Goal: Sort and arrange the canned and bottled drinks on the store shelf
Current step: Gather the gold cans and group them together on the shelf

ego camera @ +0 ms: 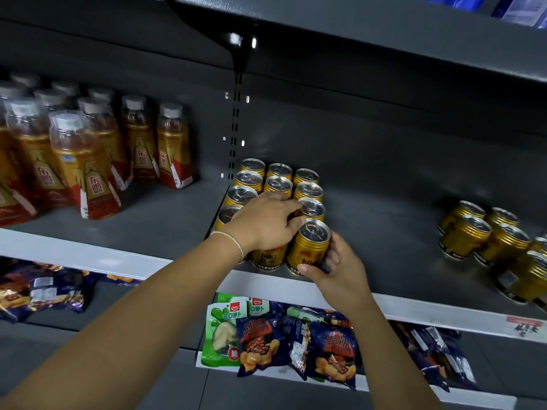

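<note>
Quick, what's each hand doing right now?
Left hand: grips the middle front can from above.
Right hand: holds the front right can.

Gold cans [310, 247] had silver tops and red print; amber bottles [83, 167] wore grey caps and red-gold labels; the shelf [384, 226] was dark grey.

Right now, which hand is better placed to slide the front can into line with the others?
The right hand: its grip is around the front can at the near right corner of the block of cans. The left hand lies on top of cans further in, so it probably serves better steadying them.
</note>
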A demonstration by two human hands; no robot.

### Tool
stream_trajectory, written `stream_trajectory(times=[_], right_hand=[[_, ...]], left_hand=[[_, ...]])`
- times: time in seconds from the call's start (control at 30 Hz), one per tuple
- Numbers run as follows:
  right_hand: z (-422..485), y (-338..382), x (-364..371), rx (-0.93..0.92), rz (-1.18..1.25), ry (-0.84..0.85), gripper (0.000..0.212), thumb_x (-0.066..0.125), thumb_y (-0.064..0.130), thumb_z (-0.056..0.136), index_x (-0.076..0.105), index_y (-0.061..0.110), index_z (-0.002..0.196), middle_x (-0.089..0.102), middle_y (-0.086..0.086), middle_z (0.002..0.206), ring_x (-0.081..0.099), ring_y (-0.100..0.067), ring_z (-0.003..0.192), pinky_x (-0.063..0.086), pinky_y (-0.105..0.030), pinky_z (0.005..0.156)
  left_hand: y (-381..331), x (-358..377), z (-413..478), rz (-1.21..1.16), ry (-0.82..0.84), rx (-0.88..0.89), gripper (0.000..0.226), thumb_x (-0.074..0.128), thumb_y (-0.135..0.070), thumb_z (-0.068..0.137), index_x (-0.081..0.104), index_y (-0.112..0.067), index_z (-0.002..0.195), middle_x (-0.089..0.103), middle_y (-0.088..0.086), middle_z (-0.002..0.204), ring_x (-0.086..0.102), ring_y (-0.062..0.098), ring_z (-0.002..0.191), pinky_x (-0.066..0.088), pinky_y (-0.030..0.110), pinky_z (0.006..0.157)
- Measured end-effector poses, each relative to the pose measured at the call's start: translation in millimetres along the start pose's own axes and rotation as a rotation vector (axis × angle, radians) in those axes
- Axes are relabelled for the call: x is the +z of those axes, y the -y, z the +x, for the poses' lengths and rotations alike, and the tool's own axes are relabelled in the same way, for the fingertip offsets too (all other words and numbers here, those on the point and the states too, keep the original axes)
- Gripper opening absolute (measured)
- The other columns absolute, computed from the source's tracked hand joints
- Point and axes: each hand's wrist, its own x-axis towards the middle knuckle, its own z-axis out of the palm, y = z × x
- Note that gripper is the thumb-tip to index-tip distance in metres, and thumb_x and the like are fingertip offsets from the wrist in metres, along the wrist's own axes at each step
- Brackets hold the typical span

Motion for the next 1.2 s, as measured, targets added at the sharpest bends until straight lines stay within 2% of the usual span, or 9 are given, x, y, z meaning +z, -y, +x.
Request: stream_trajectory(times=[0.23, 0.33, 0.4, 0.53, 0.63, 0.7, 0.83, 0.97, 1.2], right_hand=[[-0.8, 2.7, -0.4, 0.022, -0.025, -0.003, 0.073, 0.085, 0.007, 0.075, 0.052, 0.030, 0.136, 0.067, 0.014, 0.124, 0.062, -0.002, 0.115, 0.051, -0.036, 0.103], [0.9, 4.4, -4.8, 0.018, 0.011, 0.020, 0.069, 0.086, 0.007, 0.072, 0.055, 0.037, 0.125, 0.070, 0.011, 0.120, 0.065, -0.005, 0.112, 0.053, -0.033, 0.099], [2.1, 4.5, -10.3, 0.017, 0.105, 0.050, 0.071, 0.084, 0.004, 0.073, 0.054, 0.031, 0.131, 0.069, 0.007, 0.120, 0.065, -0.008, 0.113, 0.052, -0.027, 0.097], [6.5, 2.1, -45.2, -0.001, 0.103, -0.167, 0.050, 0.070, 0.002, 0.086, 0.056, 0.025, 0.129, 0.065, 0.000, 0.120, 0.062, -0.008, 0.114, 0.048, -0.014, 0.091], [17.5, -3.3, -98.6, 0.031, -0.034, -0.393, 0.031, 0.066, 0.004, 0.089, 0.061, 0.016, 0.118, 0.069, -0.004, 0.110, 0.066, -0.018, 0.104, 0.051, -0.031, 0.100], [27.0, -6.1, -141.9, 0.073, -0.175, -0.461, 0.035, 0.068, 0.007, 0.089, 0.060, 0.008, 0.123, 0.067, -0.008, 0.116, 0.064, -0.020, 0.105, 0.049, -0.039, 0.103], [45.3, -5.9, -223.8, 0.088, -0.588, -0.517, 0.049, 0.072, 0.020, 0.087, 0.057, 0.007, 0.131, 0.064, -0.005, 0.114, 0.059, -0.018, 0.099, 0.048, -0.031, 0.088], [68.8, -8.8, -279.6, 0.133, -0.890, -0.461, 0.032, 0.065, 0.024, 0.084, 0.060, 0.006, 0.110, 0.063, -0.018, 0.106, 0.058, -0.036, 0.098, 0.046, -0.034, 0.081], [99.1, -24.7, -318.8, 0.190, -0.996, -0.273, 0.022, 0.057, 0.031, 0.089, 0.051, 0.015, 0.103, 0.057, -0.006, 0.091, 0.059, -0.031, 0.089, 0.040, -0.031, 0.072]], left_hand=[[-5.2, -5.9, 2.7, -0.001, 0.021, 0.007, 0.049, 0.041, -0.044, 0.098, 0.045, -0.024, 0.143, 0.047, 0.006, 0.145, 0.041, 0.028, 0.133, 0.035, 0.040, 0.108], [-15.3, -10.1, 8.1, 0.026, 0.017, 0.005, 0.043, 0.044, -0.037, 0.096, 0.053, -0.020, 0.135, 0.054, 0.007, 0.135, 0.050, 0.028, 0.123, 0.045, 0.042, 0.102], [-28.6, -9.2, 13.4, 0.061, -0.041, 0.036, 0.039, 0.045, -0.034, 0.093, 0.059, -0.017, 0.126, 0.058, 0.007, 0.126, 0.052, 0.028, 0.118, 0.047, 0.042, 0.097], [-66.7, 0.7, 34.6, 0.014, -0.123, 0.127, 0.032, 0.048, -0.028, 0.090, 0.063, -0.011, 0.112, 0.062, 0.010, 0.116, 0.055, 0.029, 0.112, 0.047, 0.039, 0.092], [-100.8, 15.3, 58.7, -0.084, -0.105, 0.129, 0.032, 0.051, -0.026, 0.090, 0.062, -0.007, 0.114, 0.061, 0.012, 0.116, 0.056, 0.030, 0.111, 0.048, 0.039, 0.093], [-125.9, 30.0, 76.9, -0.155, -0.068, 0.107, 0.035, 0.051, -0.025, 0.091, 0.059, -0.007, 0.121, 0.060, 0.014, 0.124, 0.055, 0.032, 0.115, 0.047, 0.039, 0.097], [-174.2, 67.9, 116.9, -0.287, 0.035, 0.070, 0.042, 0.049, -0.027, 0.094, 0.052, -0.014, 0.134, 0.056, 0.008, 0.134, 0.051, 0.028, 0.123, 0.041, 0.032, 0.104], [-215.6, 101.1, 152.2, -0.387, 0.131, 0.021, 0.053, 0.053, -0.028, 0.095, 0.043, -0.012, 0.144, 0.048, 0.007, 0.146, 0.045, 0.024, 0.133, 0.029, 0.017, 0.098], [-256.0, 133.6, 190.9, -0.432, 0.164, -0.052, 0.050, 0.062, -0.028, 0.091, 0.050, -0.009, 0.136, 0.055, 0.010, 0.137, 0.053, 0.027, 0.124, 0.038, 0.022, 0.093]])
